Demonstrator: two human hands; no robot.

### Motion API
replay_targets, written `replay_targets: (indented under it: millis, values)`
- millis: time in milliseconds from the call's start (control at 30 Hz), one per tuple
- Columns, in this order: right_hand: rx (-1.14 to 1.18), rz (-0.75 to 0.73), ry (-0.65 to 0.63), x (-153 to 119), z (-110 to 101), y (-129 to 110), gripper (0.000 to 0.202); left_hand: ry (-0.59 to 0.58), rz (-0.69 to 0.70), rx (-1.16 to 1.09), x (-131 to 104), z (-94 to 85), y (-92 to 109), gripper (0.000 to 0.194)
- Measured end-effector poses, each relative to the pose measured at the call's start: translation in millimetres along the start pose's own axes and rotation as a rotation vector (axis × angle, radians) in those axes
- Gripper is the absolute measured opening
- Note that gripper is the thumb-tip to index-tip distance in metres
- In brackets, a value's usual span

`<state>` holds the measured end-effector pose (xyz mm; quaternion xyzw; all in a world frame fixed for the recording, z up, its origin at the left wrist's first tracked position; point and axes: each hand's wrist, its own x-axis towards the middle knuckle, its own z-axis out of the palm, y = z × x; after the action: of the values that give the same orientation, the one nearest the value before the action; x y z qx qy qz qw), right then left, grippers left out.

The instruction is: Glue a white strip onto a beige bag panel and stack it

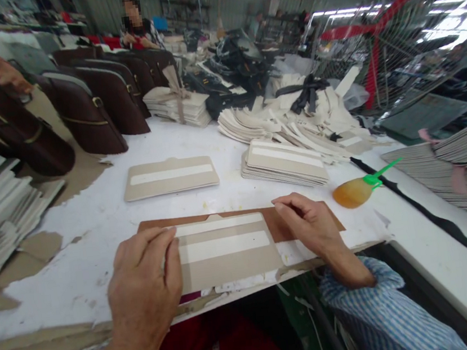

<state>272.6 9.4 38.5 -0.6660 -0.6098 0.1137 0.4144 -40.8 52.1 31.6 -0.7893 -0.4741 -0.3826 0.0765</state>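
A beige panel (231, 263) with two white strips lies in front of me at the table's near edge. It rests over a long brown leather-like piece (327, 212) that shows at its back and right. My left hand (144, 282) is closed on the left end of the panel, covering that end. Over the right part of the brown piece, my right hand (312, 225) has thumb and forefinger pinched together; whatever they hold, if anything, cannot be made out. Beyond them sit another beige panel (171, 187) and a stack of similar panels (286, 168).
A bottle of amber liquid (351, 193) with a green nozzle lies at right. Dark brown bags (85, 113) stand at back left, near another person's hand (11, 77). Pale strips (248, 123) are heaped behind; a red-bladed fan (372, 27) stands at right.
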Motion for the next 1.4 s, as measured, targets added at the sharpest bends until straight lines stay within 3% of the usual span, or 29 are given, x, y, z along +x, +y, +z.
replay_targets:
  millis: [133, 200, 300, 467, 667, 900, 1100, 1233, 1400]
  values:
    - [-0.144, -0.44, -0.201, -6, 31, -22, 0.034, -0.238, 0.141, -0.025, 1, 9.2, 22, 0.032]
    - [-0.278, -0.551, -0.27, -6, 47, -30, 0.035, -0.325, 0.129, 0.03, -1, 17.0, 29, 0.032]
    - [-0.435, -0.578, -0.323, -5, 60, -36, 0.025, -0.379, 0.115, 0.113, -5, 23.1, 34, 0.03]
    - [-0.516, -0.551, -0.311, -7, 57, -36, 0.025, -0.333, 0.108, 0.145, -6, 21.6, 36, 0.03]
    - [-0.562, -0.493, -0.235, -9, 43, -26, 0.028, -0.315, 0.05, 0.18, -6, 19.1, 31, 0.029]
    - [-0.54, -0.436, -0.038, -25, 11, 16, 0.037, -0.253, -0.095, 0.183, -31, -2.0, -2, 0.034]
    - [-0.439, -0.394, -0.052, -52, 28, 11, 0.042, -0.238, -0.109, 0.127, -43, -2.4, -7, 0.041]
    - [-0.209, -0.134, -0.079, -51, 37, 1, 0.052, -0.247, -0.188, 0.047, -42, -1.2, -7, 0.05]
    - [0.436, 0.287, -0.077, -35, 38, -10, 0.069, -0.198, -0.371, -0.112, -44, -5.0, -14, 0.054]
